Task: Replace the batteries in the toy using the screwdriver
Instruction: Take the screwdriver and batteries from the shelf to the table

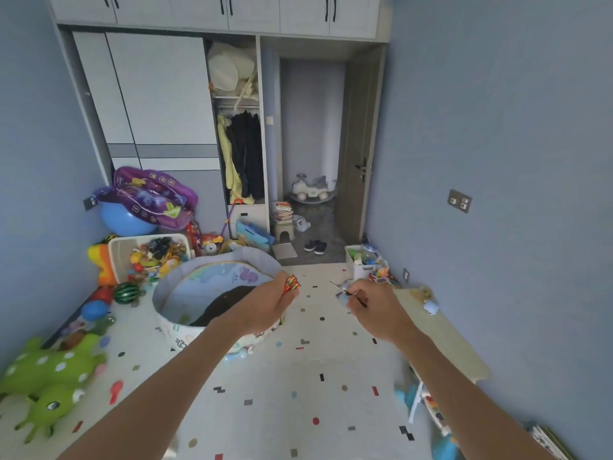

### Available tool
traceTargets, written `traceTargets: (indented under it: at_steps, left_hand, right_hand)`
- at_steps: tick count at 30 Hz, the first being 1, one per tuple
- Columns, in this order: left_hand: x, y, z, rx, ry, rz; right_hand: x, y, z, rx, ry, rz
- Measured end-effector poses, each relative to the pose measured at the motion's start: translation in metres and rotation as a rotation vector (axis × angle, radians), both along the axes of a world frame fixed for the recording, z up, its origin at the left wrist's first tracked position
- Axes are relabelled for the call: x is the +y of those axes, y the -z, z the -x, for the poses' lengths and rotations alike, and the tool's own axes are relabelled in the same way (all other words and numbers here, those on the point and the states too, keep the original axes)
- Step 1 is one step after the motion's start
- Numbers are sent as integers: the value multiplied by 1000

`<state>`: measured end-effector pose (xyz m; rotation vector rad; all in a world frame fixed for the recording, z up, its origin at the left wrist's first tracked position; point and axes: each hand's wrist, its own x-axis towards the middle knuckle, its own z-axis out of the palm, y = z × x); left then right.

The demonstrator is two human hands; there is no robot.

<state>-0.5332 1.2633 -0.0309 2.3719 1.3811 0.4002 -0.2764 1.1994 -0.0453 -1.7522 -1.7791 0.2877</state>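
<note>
Both arms outstretched, left hand (270, 305) and right hand (378, 310) closed.

No text, brand, number or sign can be read here. The red, green and gold wrapping on the small batteries (292, 283) is too small and blurred to make out. The purple inflatable swim ring (156, 197) bears printed patches, the round fabric play pen (185, 338) dark marks low on its wall, and the stacked books (283, 212) coloured covers, none legible.

2 bare forearms, no sleeves, left hand (272, 305), right hand (376, 308)
</note>
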Motion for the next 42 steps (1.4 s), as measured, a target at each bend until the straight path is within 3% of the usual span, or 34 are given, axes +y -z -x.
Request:
traceTargets:
  at_steps: [14,26,33,42]
  left_hand:
    - [401,-13,-56,77,72,-81]
    - [706,-2,-207,63,194,-56]
    - [833,1,-360,16,413,-79]
    - [903,36,-589,64,967,-99]
  right_hand:
    - [382,12,-41,17,102,66]
    - [660,19,-176,72,176,9]
    - [741,21,-292,87,378,-11]
    - [731,64,-423,189,959,83]
